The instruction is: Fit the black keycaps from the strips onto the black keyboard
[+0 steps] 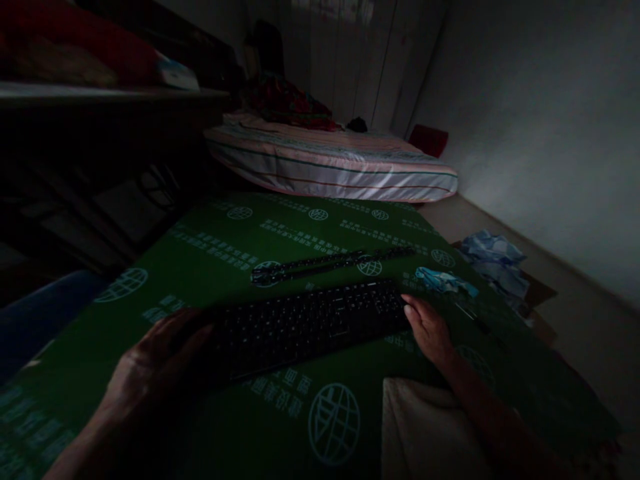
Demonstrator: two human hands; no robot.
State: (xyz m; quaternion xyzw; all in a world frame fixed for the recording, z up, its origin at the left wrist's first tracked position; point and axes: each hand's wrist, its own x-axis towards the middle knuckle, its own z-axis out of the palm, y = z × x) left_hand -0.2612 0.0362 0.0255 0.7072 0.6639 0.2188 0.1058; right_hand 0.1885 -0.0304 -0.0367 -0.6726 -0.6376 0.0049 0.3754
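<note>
A black keyboard (305,323) lies flat on a green cloth (210,253) printed with white globe marks. My left hand (160,360) grips the keyboard's left end. At the right end, my right hand (425,327) holds the edge with its fingers. Just beyond the keyboard rests a long, thin black strip (330,262), lying roughly parallel to it. The room is dim, so small details are hard to make out.
A light blue wrapper (443,280) and a thin dark tool (475,320) lie right of the keyboard. A pale cloth (425,427) sits at the near edge. Beyond are a striped mattress (330,167), crumpled blue plastic (493,257) on the floor, and dark furniture (100,133) at left.
</note>
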